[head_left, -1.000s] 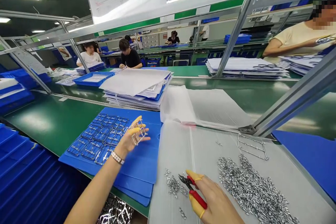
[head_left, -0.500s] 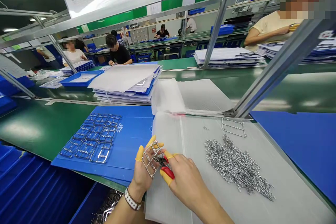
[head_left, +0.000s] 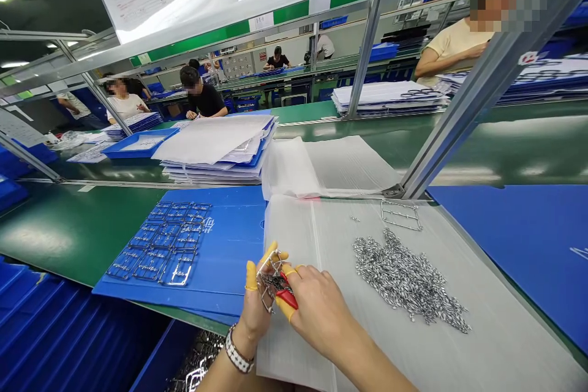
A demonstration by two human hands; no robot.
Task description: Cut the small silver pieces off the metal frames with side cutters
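Observation:
My left hand (head_left: 256,303), with yellow finger covers and a patterned wristband, holds up a small silver metal frame (head_left: 265,266) with crossbars. In my right hand (head_left: 316,300), also with yellow finger covers, is a pair of red-handled cutting pliers (head_left: 287,298). The pliers' jaws are at the frame's bars; whether they are closed on a bar I cannot tell. To the right, a heap of small shiny metal pieces (head_left: 404,278) lies on a white foam sheet (head_left: 298,343). Another silver frame (head_left: 401,214) lies at the sheet's far edge.
Rows of metal frames (head_left: 158,242) lie on a blue board (head_left: 234,226) at left. Behind stands a stack of white sheets (head_left: 211,141). A slanted metal post (head_left: 441,122) rises at right. A blue bin (head_left: 160,352) with metal scraps sits below the table edge. Several people work beyond.
The metal frame has turned more edge-on in my left hand, and the pliers sit deeper among its bars. The whole view has shifted slightly.

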